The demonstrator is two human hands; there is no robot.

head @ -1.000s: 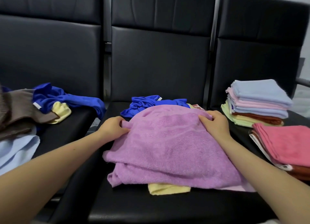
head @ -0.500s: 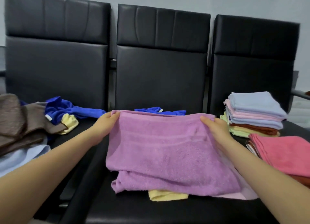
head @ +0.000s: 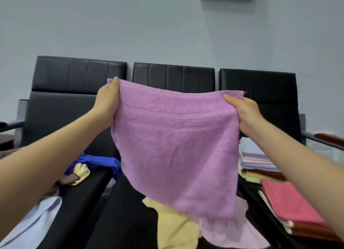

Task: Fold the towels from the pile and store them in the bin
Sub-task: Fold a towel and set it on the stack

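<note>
A purple towel (head: 175, 148) hangs spread out in the air over the middle seat. My left hand (head: 108, 103) pinches its upper left corner and my right hand (head: 245, 114) pinches its upper right corner. Its lower edge dangles just above a yellow towel (head: 175, 228) and a pale pink towel (head: 238, 233) lying on the middle seat. An unfolded pile lies on the left seat: a blue towel (head: 98, 161), a small yellow one (head: 81, 171) and a light blue one (head: 35, 224). No bin is in view.
Three black padded chairs (head: 173, 75) stand in a row against a pale wall. On the right seat sit a stack of folded pastel towels (head: 256, 161) and a nearer stack topped by a red towel (head: 290, 207). A chair armrest (head: 323, 138) juts out at the right.
Both hands lifted the purple towel off the middle seat and raised it high, so it now hangs open. The view tilted upward, showing more wall.
</note>
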